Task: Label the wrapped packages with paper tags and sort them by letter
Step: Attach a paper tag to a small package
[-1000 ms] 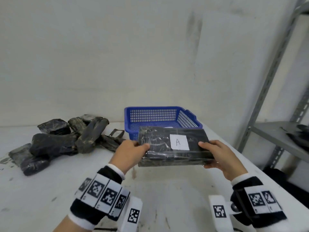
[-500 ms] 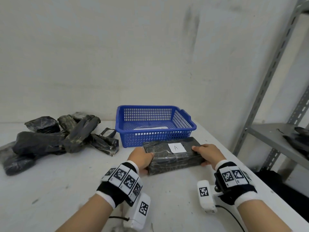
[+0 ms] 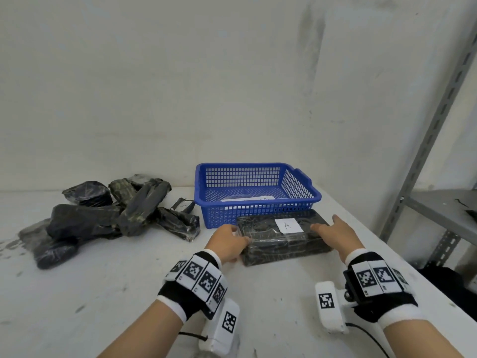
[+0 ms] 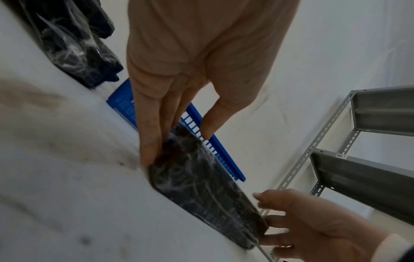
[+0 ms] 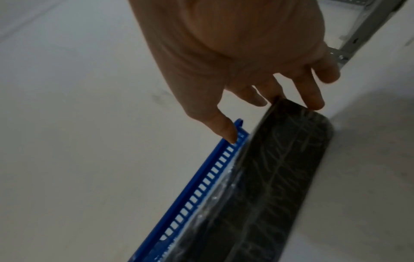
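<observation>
A dark plastic-wrapped package point(image 3: 281, 242) lies flat on the white table point(image 3: 103, 293), right in front of the blue basket point(image 3: 232, 215). A white paper tag marked "A" point(image 3: 288, 225) sits on its top. My left hand point(image 3: 238, 241) touches the package's left end with straight fingers point(image 4: 150, 150), thumb lifted off the package point(image 4: 201, 186). My right hand point(image 3: 325, 226) is at the right end, fingers spread and straight; its fingertips point(image 5: 313, 104) just touch the corner of the package point(image 5: 268, 186), thumb apart near the basket rim point(image 5: 201, 186).
A heap of several untagged dark wrapped packages point(image 3: 103, 215) lies at the back left of the table. White paper point(image 3: 247, 198) lies inside the basket. A grey metal shelf rack point(image 3: 438, 210) stands to the right, past the table edge.
The tagged package came down from in front of the basket onto the table. Both hands have loosened from a grip on its ends to straight fingers.
</observation>
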